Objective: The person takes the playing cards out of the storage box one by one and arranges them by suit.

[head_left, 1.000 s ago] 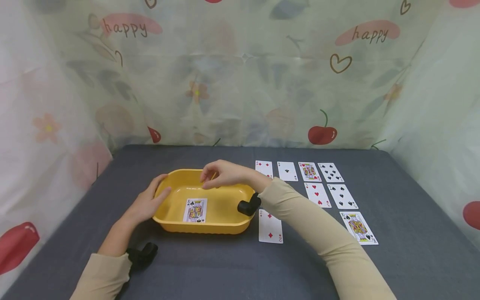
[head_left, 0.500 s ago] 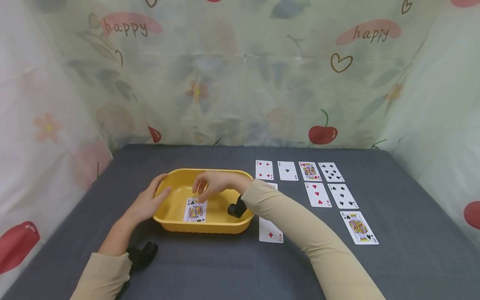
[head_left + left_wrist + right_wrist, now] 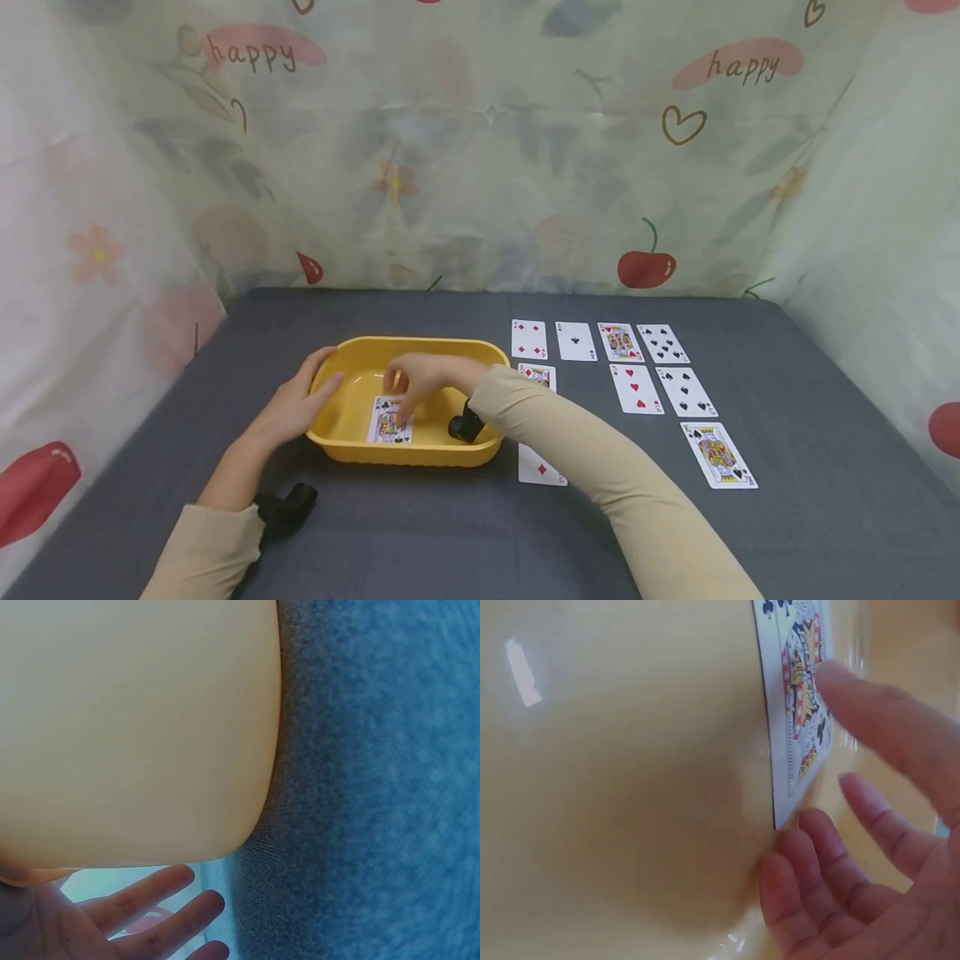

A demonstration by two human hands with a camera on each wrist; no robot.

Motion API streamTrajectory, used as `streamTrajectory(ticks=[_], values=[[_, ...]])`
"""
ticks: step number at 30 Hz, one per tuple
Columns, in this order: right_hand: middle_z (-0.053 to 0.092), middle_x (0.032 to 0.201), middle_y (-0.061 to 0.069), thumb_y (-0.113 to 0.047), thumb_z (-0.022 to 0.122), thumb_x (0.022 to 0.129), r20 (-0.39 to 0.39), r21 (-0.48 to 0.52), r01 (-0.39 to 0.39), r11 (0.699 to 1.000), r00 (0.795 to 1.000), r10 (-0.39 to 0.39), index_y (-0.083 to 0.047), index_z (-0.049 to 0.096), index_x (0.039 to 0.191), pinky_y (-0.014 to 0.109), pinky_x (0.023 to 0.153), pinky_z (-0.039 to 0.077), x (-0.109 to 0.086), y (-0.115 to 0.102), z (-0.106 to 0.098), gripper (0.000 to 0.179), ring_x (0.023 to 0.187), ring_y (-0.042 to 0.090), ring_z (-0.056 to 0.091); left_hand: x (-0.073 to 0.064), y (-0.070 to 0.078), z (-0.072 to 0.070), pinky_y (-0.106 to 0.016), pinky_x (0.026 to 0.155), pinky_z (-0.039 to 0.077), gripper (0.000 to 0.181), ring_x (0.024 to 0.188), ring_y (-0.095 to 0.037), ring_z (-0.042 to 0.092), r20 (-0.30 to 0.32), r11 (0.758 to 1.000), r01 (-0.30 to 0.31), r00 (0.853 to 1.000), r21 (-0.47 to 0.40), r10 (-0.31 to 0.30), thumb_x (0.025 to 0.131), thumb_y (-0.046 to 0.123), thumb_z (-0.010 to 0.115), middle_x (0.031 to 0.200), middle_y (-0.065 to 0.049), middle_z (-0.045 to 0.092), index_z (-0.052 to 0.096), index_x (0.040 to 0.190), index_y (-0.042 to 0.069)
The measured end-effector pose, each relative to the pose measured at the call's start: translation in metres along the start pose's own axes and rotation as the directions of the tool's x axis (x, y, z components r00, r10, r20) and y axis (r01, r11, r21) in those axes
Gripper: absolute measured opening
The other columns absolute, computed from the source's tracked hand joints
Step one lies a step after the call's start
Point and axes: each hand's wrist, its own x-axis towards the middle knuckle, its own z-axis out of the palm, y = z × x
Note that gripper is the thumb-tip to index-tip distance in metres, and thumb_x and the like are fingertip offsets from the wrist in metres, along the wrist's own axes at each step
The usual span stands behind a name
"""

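In the head view, my left hand [image 3: 296, 404] grips the left rim of a yellow plastic tub [image 3: 420, 454], thumb over the inside; several of its fingers [image 3: 169, 922] spread beyond the wall in the left wrist view. My right hand [image 3: 423, 379] reaches into the tub from the right, over a king of clubs playing card [image 3: 384, 421] lying face up on the tub floor. In the right wrist view the thumb overlaps the card's face [image 3: 799, 727], while loosely bent fingers [image 3: 780, 889] sit at its end. No card is lifted between them.
Right of the tub, several face-up cards lie in rows on the dark cloth, among them a four of diamonds [image 3: 529, 340], three of hearts [image 3: 636, 389] and king of spades [image 3: 718, 456]. My right sleeve [image 3: 600, 475] partly covers a two of diamonds [image 3: 538, 468].
My right hand has moved down and slightly left into the tub, from above its back part to the king of clubs. My left hand has stayed on the rim.
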Motion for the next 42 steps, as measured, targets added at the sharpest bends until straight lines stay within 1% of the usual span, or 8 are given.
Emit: streamTrajectory(ticks=[6,14,17,21,26,32,37,42], values=[[0.058,0.108,0.009,-0.014,0.081,0.069,0.000,-0.054,-0.046,0.997,0.999,0.046,-0.005,0.054,0.113,0.020,0.077,0.039,0.000,-0.001,0.003,0.052,0.094,0.015,0.050,0.000,0.000,0.000,-0.049,0.087,0.041,0.064,0.120,-0.042,0.044,0.001,1.000,0.006,1.000,-0.003,-0.006,0.099,0.048,0.034,0.147,-0.028,0.029,0.014,0.148,0.013],[0.054,0.099,0.004,-0.017,0.083,0.069,0.009,-0.056,-0.073,0.996,0.997,0.074,-0.007,0.054,0.109,0.020,0.074,0.039,0.000,-0.002,0.005,0.050,0.089,0.015,0.049,0.000,0.000,0.001,-0.048,0.087,0.042,0.065,0.119,-0.042,0.044,0.003,1.000,0.010,1.000,-0.004,-0.010,0.099,0.048,0.034,0.147,-0.028,0.028,0.013,0.149,0.013],[0.053,0.095,0.004,-0.013,0.081,0.070,0.000,-0.014,-0.065,0.998,0.998,0.065,-0.006,0.052,0.109,0.018,0.069,0.040,-0.002,0.000,0.003,0.049,0.083,0.013,0.049,0.000,0.000,0.001,-0.048,0.087,0.042,0.065,0.119,-0.042,0.045,0.001,1.000,0.011,1.000,-0.003,-0.011,0.099,0.048,0.034,0.147,-0.029,0.028,0.013,0.149,0.012],[0.054,0.092,0.005,-0.008,0.077,0.074,-0.009,0.070,-0.024,0.997,1.000,0.025,-0.005,0.052,0.109,0.017,0.064,0.043,-0.004,0.004,-0.001,0.043,0.076,0.011,0.051,0.000,0.001,0.001,-0.048,0.087,0.042,0.064,0.118,-0.042,0.045,-0.001,1.000,0.009,1.000,-0.004,-0.009,0.099,0.048,0.034,0.146,-0.029,0.029,0.014,0.148,0.012],[0.058,0.095,0.007,-0.007,0.070,0.081,-0.048,0.150,0.037,0.988,0.998,-0.030,-0.006,0.054,0.106,0.018,0.068,0.045,-0.008,0.009,-0.010,0.030,0.080,0.011,0.053,-0.001,0.001,0.001,-0.047,0.085,0.042,0.065,0.116,-0.040,0.046,-0.003,1.000,0.010,1.000,-0.008,-0.010,0.098,0.048,0.035,0.146,-0.029,0.029,0.014,0.149,0.012],[0.065,0.098,0.012,-0.004,0.061,0.087,-0.090,0.258,0.083,0.962,0.994,-0.062,-0.004,0.056,0.105,0.028,0.074,0.052,-0.020,0.013,-0.023,0.018,0.080,0.015,0.060,-0.001,0.001,0.001,-0.050,0.089,0.041,0.066,0.119,-0.041,0.044,0.001,1.000,0.007,1.000,-0.008,-0.007,0.098,0.048,0.034,0.147,-0.029,0.028,0.013,0.149,0.011],[0.066,0.101,0.012,-0.007,0.058,0.090,-0.137,0.262,0.101,0.960,0.988,-0.067,-0.005,0.059,0.104,0.028,0.075,0.053,-0.032,0.018,-0.032,0.014,0.082,0.013,0.061,-0.001,-0.001,0.000,-0.051,0.090,0.040,0.065,0.122,-0.044,0.043,0.004,1.000,-0.009,1.000,-0.007,0.009,0.098,0.049,0.034,0.148,-0.029,0.027,0.014,0.149,0.012],[0.065,0.098,0.009,-0.011,0.060,0.090,-0.193,0.250,0.091,0.964,0.980,-0.042,-0.007,0.062,0.105,0.027,0.076,0.052,-0.044,0.022,-0.040,0.016,0.084,0.017,0.060,0.000,-0.003,0.000,-0.053,0.091,0.039,0.066,0.124,-0.047,0.040,-0.001,1.000,-0.019,1.000,-0.007,0.019,0.098,0.050,0.033,0.148,-0.029,0.026,0.014,0.149,0.012]])
